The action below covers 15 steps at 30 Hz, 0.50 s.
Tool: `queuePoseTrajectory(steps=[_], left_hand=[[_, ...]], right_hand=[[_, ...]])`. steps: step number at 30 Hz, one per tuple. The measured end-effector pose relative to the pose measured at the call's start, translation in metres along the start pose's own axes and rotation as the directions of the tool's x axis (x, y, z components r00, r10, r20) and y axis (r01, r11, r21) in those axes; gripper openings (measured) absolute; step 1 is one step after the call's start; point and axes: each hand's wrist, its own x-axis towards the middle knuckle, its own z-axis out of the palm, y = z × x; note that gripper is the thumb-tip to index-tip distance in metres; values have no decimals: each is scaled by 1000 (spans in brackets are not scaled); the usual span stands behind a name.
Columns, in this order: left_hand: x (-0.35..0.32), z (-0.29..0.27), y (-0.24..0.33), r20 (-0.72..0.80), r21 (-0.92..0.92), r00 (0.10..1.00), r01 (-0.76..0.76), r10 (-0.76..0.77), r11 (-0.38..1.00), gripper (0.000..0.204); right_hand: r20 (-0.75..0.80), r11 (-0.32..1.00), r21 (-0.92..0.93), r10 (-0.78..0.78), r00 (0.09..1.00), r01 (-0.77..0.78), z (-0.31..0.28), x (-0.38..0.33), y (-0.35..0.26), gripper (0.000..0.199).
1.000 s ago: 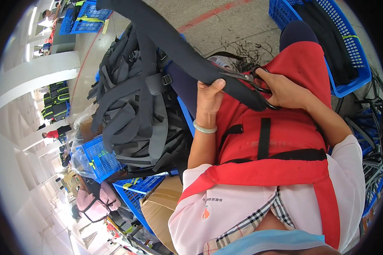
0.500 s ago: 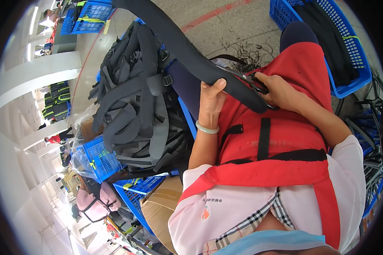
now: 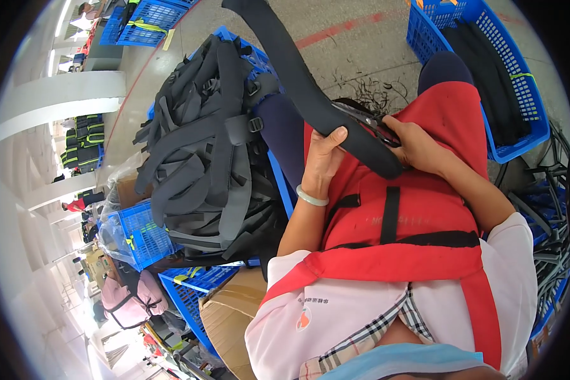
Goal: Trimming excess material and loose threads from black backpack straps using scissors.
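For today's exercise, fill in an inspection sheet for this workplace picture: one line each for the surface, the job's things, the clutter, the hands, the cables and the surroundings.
Surface: a red apron over the person's lap serves as the work surface; grey concrete floor beyond.
Job's things: a long black padded strap across the lap; scissors at its lower end.
Clutter: thread scraps on the floor; a pile of grey straps heaped on a blue crate.
Hands: left hand grips the strap from below; right hand holds the scissors.
Cables: nothing seen.
Surroundings: blue crate with black pieces on the right; cardboard box; more blue crates.
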Motion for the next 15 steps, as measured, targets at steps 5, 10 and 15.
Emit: queuePoseTrajectory(steps=[5, 10, 15], left_hand=[[-2, -6, -8, -3, -7, 999, 39, -39, 999, 29], [0, -1, -13, 15, 30, 999, 34, -35, 999, 26], [-7, 4, -18, -193, 479, 959, -94, 209, 873, 29]], right_hand=[[64, 991, 115, 57, 996, -64, 0, 5, 3, 27], [0, 881, 472, 33, 999, -29, -8, 5, 11, 28], [30, 975, 199, -105, 994, 97, -8, 6, -7, 24]])
